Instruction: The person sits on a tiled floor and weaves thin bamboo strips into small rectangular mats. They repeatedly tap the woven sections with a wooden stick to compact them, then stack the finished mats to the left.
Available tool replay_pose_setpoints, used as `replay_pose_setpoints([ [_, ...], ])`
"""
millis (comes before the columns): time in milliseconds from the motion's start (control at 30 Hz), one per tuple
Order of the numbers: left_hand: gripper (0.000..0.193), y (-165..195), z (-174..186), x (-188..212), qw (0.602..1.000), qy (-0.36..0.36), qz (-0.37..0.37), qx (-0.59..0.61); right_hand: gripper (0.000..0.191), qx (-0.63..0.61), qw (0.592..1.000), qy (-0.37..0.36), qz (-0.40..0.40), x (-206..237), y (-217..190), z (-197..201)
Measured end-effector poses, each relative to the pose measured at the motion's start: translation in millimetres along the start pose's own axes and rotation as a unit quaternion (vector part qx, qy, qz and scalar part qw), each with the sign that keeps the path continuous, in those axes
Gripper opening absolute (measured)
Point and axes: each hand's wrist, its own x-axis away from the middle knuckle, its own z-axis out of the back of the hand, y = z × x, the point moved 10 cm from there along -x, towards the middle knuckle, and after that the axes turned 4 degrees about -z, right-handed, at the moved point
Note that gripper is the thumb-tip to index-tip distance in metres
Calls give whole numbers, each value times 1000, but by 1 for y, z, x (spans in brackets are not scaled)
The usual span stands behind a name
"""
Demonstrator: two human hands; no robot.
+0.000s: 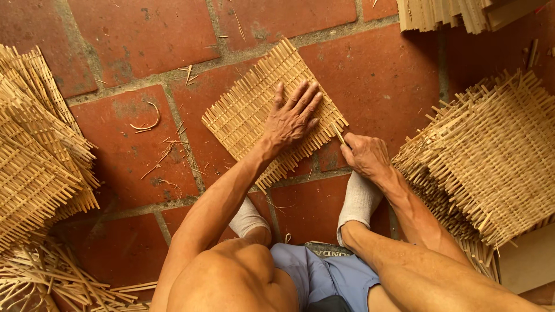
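A square woven mat of thin bamboo slats (248, 110) lies tilted on the red floor tiles in front of me. My left hand (292, 118) rests flat on its near right part, fingers spread, pressing it down. My right hand (364, 156) is at the mat's right edge, fingers closed on a thin bamboo sliver (337, 134) that points up toward the mat's corner. My feet in white socks (358, 199) sit just below the mat.
A stack of similar woven mats (491, 150) lies at the right, another stack (34, 150) at the left. Loose bamboo sticks (52, 277) lie at the bottom left. More slats (445, 13) sit at the top right. Shavings (165, 156) litter the tiles.
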Motion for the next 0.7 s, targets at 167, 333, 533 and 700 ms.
replay_pose_setpoints([
  [167,62,1,3,1,999,-28,2,37,22,-3,999,27,25,4,-2,16],
  [333,58,8,15,8,999,-24,-7,40,23,-16,996,59,61,7,2,13],
  [533,59,0,9,1,998,-15,-4,68,26,51,996,-73,-11,-2,18,-11],
  [700,66,-10,27,16,986,92,11,139,8,-177,982,36,-53,-43,14,46],
])
